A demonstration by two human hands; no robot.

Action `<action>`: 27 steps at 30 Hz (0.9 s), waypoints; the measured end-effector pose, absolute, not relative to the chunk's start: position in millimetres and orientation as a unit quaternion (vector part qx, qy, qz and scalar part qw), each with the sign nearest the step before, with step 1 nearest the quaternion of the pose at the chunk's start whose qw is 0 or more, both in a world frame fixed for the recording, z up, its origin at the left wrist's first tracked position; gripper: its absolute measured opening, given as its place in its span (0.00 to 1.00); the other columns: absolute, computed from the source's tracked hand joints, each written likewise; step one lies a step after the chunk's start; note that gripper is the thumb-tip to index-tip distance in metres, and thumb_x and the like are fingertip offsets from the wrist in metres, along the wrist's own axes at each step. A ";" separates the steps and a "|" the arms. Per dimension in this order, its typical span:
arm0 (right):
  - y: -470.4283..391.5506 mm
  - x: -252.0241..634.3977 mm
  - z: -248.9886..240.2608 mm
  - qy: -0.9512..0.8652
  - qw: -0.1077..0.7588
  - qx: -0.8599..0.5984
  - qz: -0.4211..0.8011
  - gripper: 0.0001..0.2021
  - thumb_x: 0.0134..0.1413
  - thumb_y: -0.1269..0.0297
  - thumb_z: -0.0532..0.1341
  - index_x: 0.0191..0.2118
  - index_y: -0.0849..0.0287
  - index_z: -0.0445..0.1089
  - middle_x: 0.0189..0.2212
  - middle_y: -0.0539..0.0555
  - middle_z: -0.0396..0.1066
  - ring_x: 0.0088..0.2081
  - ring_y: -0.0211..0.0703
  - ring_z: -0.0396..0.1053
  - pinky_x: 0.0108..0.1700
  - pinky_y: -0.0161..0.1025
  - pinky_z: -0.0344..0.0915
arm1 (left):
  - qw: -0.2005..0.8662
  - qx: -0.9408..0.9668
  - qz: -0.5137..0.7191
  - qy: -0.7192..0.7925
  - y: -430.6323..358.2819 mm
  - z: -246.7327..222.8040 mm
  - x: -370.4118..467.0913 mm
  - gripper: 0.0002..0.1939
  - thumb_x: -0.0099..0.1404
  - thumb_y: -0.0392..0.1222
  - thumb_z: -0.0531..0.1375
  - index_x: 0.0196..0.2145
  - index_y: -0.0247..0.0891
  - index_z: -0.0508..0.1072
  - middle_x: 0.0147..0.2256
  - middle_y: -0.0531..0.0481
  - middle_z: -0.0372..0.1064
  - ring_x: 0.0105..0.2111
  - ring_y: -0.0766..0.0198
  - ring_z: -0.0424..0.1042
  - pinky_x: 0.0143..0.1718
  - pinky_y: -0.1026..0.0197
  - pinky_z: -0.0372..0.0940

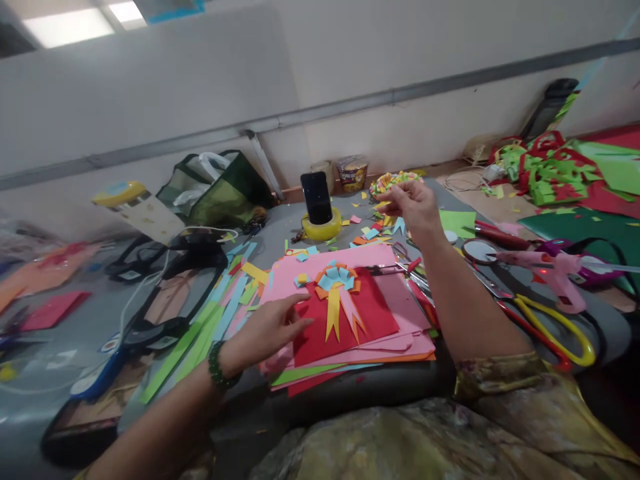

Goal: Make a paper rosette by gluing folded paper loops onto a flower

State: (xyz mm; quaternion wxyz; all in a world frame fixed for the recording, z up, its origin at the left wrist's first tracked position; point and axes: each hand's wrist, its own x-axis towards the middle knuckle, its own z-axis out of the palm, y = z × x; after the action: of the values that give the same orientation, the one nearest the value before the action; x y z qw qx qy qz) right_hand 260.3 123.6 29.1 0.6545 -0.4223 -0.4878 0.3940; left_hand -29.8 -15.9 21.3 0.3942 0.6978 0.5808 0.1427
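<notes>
My left hand [273, 328], with a green bead bracelet on the wrist, reaches over the left edge of a red paper sheet [380, 310], fingers apart and holding nothing. On that sheet lies a paper rosette [336, 279] of blue and orange folded pieces, with yellow and pink ribbon tails hanging toward me. Pink sheets [283, 270] and other coloured papers are stacked beneath. My right hand [413, 205] is raised to the right of the phone, thumb and fingers pinched together. What sits in the pinch is too small to make out. Behind it lies a colourful paper ring [395, 181].
A phone [317, 198] stands in a yellow tape roll [321, 227] amid scattered paper scraps. To the right are a pink glue gun [555, 267] and yellow-handled scissors [560, 330]. Paper strips [200, 330] and a green bag [215, 187] are on the left.
</notes>
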 end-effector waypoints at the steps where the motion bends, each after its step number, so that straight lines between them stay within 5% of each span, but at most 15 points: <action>1: 119.6 258.7 30.9 -0.518 0.642 -0.422 0.377 0.17 0.48 0.51 0.70 0.29 0.57 0.66 0.25 0.48 0.76 0.22 0.34 0.72 0.24 0.31 0.67 | 0.349 0.723 0.145 0.579 -15.4 28.4 -33.8 0.24 0.59 0.55 0.62 0.48 0.39 0.77 0.21 0.55 0.70 0.23 0.63 0.69 0.23 0.65 0.58; 5: 99.9 248.5 41.1 -0.656 0.559 -0.421 0.282 0.27 0.54 0.37 0.62 0.20 0.56 0.61 0.14 0.46 0.63 0.17 0.33 0.60 0.21 0.33 0.55 | 0.289 0.756 0.255 0.529 -6.6 53.2 -32.2 0.21 0.63 0.56 0.60 0.45 0.40 0.79 0.30 0.49 0.77 0.27 0.62 0.72 0.27 0.63 0.66; 9: 80.5 235.8 51.1 -0.771 0.469 -0.383 0.195 0.30 0.62 0.39 0.54 0.18 0.54 0.48 0.15 0.44 0.48 0.19 0.33 0.49 0.24 0.37 0.46 | 0.254 0.773 0.366 0.451 14.4 63.7 -5.9 0.21 0.63 0.54 0.64 0.48 0.39 0.78 0.43 0.44 0.78 0.33 0.62 0.75 0.31 0.63 0.72; 17: 80.8 221.1 39.5 -0.811 0.444 -0.329 0.193 0.15 0.65 0.53 0.52 0.29 0.54 0.58 0.24 0.47 0.62 0.26 0.38 0.57 0.30 0.37 0.55 | 0.234 0.801 0.434 0.339 60.3 45.3 31.8 0.20 0.63 0.48 0.66 0.51 0.38 0.77 0.44 0.43 0.76 0.38 0.63 0.76 0.37 0.64 0.74; 22: 86.2 211.9 29.4 -0.793 0.466 -0.317 0.231 0.14 0.61 0.52 0.57 0.29 0.56 0.64 0.25 0.50 0.67 0.28 0.38 0.62 0.32 0.37 0.58 | 0.248 0.773 0.476 0.338 69.3 27.4 33.6 0.20 0.63 0.45 0.66 0.52 0.40 0.77 0.39 0.46 0.76 0.36 0.64 0.76 0.36 0.64 0.74; 27: 90.9 214.9 27.0 -0.797 0.433 -0.367 0.207 0.23 0.66 0.47 0.48 0.24 0.56 0.61 0.19 0.47 0.60 0.23 0.36 0.58 0.28 0.37 0.53 | 0.172 0.797 0.490 0.309 69.2 24.4 36.6 0.17 0.65 0.42 0.64 0.52 0.40 0.77 0.36 0.48 0.76 0.35 0.65 0.74 0.36 0.64 0.72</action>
State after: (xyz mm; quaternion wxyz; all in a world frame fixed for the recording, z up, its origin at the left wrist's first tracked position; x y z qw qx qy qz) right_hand 214.9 90.9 27.0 0.4327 -0.3672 -0.7970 0.2069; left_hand 36.6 69.2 24.4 0.1720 0.7967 0.3089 0.4901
